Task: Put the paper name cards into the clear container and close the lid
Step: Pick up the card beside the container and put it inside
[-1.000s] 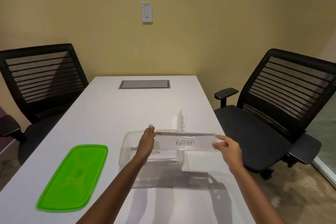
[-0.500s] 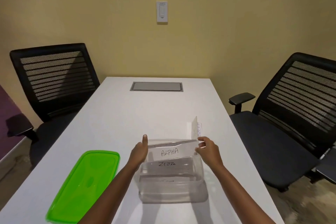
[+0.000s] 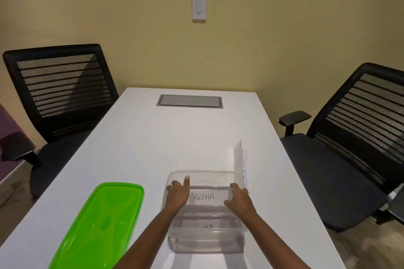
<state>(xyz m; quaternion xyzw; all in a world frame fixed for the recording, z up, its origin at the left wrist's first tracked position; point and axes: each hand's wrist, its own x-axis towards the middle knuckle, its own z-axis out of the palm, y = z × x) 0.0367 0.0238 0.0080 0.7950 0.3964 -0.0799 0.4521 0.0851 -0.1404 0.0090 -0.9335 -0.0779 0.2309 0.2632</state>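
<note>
A clear rectangular container (image 3: 203,173) stands on the white table in front of me, without its lid. My left hand (image 3: 178,192) and my right hand (image 3: 239,197) reach inside it, each gripping one end of a white paper card marked ALPHA (image 3: 204,197). A card marked TIGER (image 3: 204,225) shows through the container's near wall. Another folded name card (image 3: 240,159) stands upright on the table just past the container's far right corner. The green lid (image 3: 100,225) lies flat to the left of the container.
A grey cable hatch (image 3: 189,100) is set into the white table (image 3: 175,137) near its far end. Black mesh office chairs stand at the left (image 3: 59,85) and right (image 3: 358,129) sides. A yellow wall with a white switch (image 3: 199,6) is behind.
Both hands have lowered the ALPHA card from above the rim down into the container. The view shifted so the container sits more centred.
</note>
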